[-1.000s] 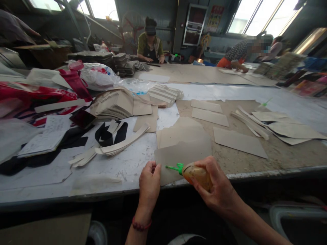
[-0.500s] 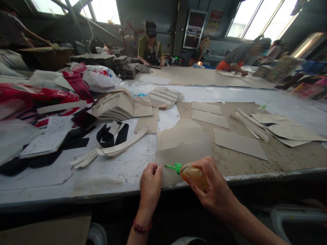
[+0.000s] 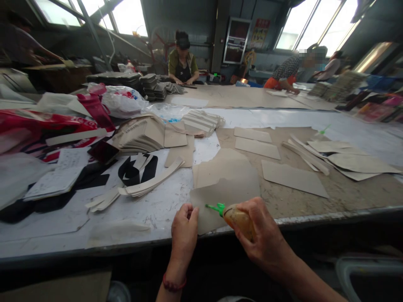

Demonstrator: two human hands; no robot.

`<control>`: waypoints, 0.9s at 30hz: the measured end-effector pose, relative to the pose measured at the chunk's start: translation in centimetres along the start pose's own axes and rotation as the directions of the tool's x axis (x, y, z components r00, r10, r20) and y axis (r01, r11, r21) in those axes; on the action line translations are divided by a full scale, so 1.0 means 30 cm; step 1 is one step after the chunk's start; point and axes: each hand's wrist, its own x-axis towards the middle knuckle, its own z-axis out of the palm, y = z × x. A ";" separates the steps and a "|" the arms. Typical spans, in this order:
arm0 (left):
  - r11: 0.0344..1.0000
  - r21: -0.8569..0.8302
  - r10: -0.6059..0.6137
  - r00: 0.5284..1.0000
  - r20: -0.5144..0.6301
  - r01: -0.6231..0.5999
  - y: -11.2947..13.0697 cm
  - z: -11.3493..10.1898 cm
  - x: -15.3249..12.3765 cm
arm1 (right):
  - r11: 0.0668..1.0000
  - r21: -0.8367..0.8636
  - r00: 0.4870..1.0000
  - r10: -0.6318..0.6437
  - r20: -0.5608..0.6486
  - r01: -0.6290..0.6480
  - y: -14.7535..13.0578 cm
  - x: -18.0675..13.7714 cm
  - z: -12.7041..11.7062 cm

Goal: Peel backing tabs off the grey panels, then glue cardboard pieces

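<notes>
A tan cut piece of sheet material [image 3: 225, 195] lies at the near edge of the work table [image 3: 151, 205]. My left hand [image 3: 184, 233] rests curled at the piece's left corner, fingertips pinching its edge. My right hand [image 3: 261, 237] is wrapped round a small amber glue bottle [image 3: 237, 218] with a green nozzle [image 3: 215, 207]. The nozzle tip points left and hovers low over the piece, close to my left fingers.
More tan pieces [image 3: 292, 176] lie to the right, with strips [image 3: 305, 153] beyond. Stacks of cut parts [image 3: 141, 134], curved strips [image 3: 151, 180], black pieces [image 3: 135, 170], papers [image 3: 56, 178] and red bags [image 3: 47, 121] crowd the left. Other people [image 3: 182, 63] work at the far end.
The view has dipped slightly, so both hands sit lower in the frame. The bottle and the tan piece stay in nearly the same relation; the nozzle remains over the piece.
</notes>
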 end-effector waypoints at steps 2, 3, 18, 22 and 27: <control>1.000 -0.003 -0.001 1.000 0.010 0.001 -0.003 0.001 0.000 | 0.995 0.089 0.998 0.050 -0.037 -0.047 -0.011 -0.001 0.002; 1.000 -0.006 -0.002 1.000 0.018 0.002 -0.006 0.001 0.000 | 0.981 0.163 0.991 0.118 -0.060 -0.107 -0.013 -0.002 -0.003; 0.992 -0.057 -0.116 0.986 -0.121 0.109 -0.066 -0.052 0.041 | 0.785 0.222 0.772 0.615 -0.163 -0.578 0.214 -0.123 -0.193; 0.993 -0.071 -0.109 0.982 -0.153 0.100 -0.070 -0.045 0.042 | 0.844 0.116 0.831 0.536 -0.148 -0.523 0.215 -0.119 -0.180; 0.988 -0.078 -0.141 0.979 -0.145 0.130 -0.082 -0.046 0.049 | 0.892 -0.026 0.879 0.440 -0.183 -0.451 0.242 -0.127 -0.182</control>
